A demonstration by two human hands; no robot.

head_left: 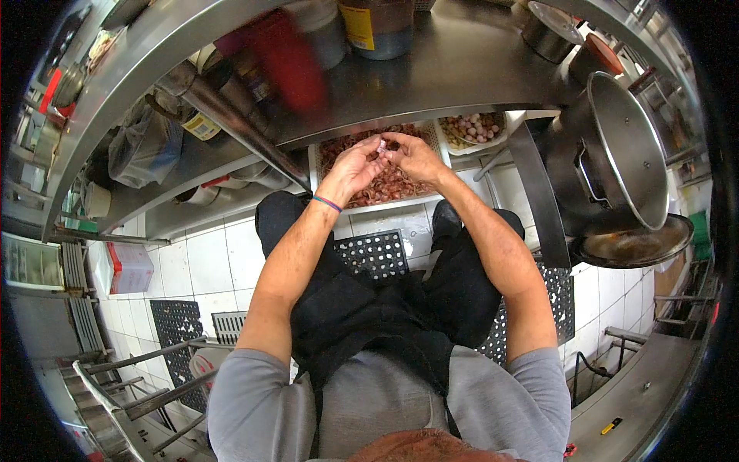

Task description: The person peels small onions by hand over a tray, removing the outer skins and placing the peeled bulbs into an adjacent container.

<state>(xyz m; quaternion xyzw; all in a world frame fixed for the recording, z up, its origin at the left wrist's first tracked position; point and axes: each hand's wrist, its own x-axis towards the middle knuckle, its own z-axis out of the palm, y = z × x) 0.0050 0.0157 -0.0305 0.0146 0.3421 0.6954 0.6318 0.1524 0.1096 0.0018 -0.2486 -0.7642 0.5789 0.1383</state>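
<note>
Both hands meet over a white plastic crate [314, 173] filled with reddish-brown shallots [385, 187] and loose skins. A small pale purple shallot [382, 145] shows between the fingertips. My left hand [354, 168], with a coloured band at its wrist, pinches it from the left side. My right hand [416, 160] has its thumb and fingers closed on the same piece from the right. Whether either holds a small blade is hidden by the fingers.
A tub of pale peeled bulbs [473, 127] stands right of the crate, under the steel counter [462, 69]. A large steel pot [616, 154] stands at the right. Black perforated mats [372, 255] lie on the white tiled floor, and a metal-framed chair [115, 393] is at the lower left.
</note>
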